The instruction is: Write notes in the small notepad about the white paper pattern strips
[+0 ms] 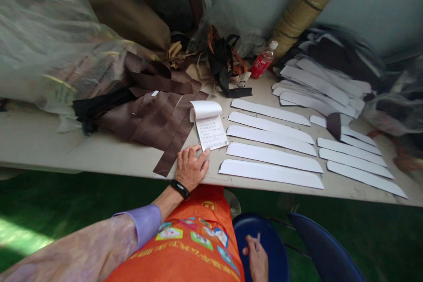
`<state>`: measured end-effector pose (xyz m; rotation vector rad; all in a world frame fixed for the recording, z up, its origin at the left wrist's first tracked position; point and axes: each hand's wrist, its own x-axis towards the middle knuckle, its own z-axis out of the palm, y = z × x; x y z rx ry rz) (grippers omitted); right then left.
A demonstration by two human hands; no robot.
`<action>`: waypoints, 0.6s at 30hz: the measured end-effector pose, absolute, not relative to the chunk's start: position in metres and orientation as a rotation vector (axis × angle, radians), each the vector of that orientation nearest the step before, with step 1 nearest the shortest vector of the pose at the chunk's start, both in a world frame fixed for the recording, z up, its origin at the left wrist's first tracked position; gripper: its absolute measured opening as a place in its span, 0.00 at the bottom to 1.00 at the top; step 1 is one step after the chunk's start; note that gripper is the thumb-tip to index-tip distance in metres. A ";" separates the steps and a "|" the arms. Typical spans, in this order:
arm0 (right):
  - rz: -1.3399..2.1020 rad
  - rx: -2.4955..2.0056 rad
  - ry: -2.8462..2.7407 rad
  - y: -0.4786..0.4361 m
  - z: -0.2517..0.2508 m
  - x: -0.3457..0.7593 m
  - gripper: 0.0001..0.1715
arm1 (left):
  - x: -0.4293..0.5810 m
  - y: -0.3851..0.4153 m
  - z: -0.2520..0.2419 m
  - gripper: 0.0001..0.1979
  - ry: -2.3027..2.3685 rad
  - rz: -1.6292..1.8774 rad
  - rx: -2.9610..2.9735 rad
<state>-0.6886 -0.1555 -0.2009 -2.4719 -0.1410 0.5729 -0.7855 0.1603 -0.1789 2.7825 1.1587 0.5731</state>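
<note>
My left hand (191, 168) rests on the near edge of the table, fingers apart. Its fingertips touch the lower edge of a small notepad (211, 132), whose top sheet is folded back over handwritten lines. Down by the blue stool, my right hand (256, 257) is closed on a thin, pale stick with a dark tip (258, 237); its kind is not clear. Brown leather-like strips (145, 119) lie left of the notepad. To its right, several long white pieces (274, 150) with one rounded end lie in rows.
A stack of white pieces (317, 83) stands at the back right. Behind the notepad are a red-labelled bottle (262, 61) and dark scraps (220, 61). Plastic-wrapped bulk (49, 53) fills the left. A blue stool (274, 229) and chair back (324, 246) stand below the table.
</note>
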 end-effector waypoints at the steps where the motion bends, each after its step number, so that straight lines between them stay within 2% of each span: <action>1: 0.569 -2.466 -0.157 -0.146 -0.204 -0.678 0.18 | -0.786 0.160 -0.179 0.18 1.156 0.577 2.780; 4: 0.528 -2.432 -0.222 -0.124 -0.197 -0.647 0.29 | -0.786 0.160 -0.178 0.18 1.151 0.589 2.775; 6: 0.479 -2.403 -0.278 -0.110 -0.184 -0.629 0.33 | -0.786 0.159 -0.178 0.18 1.149 0.598 2.772; 12: 0.385 -2.312 -0.395 -0.072 -0.148 -0.584 0.29 | -0.786 0.160 -0.179 0.18 1.136 0.619 2.763; 18: 0.511 -2.283 -0.618 -0.035 -0.126 -0.548 0.26 | -0.784 0.159 -0.176 0.17 1.147 0.588 2.752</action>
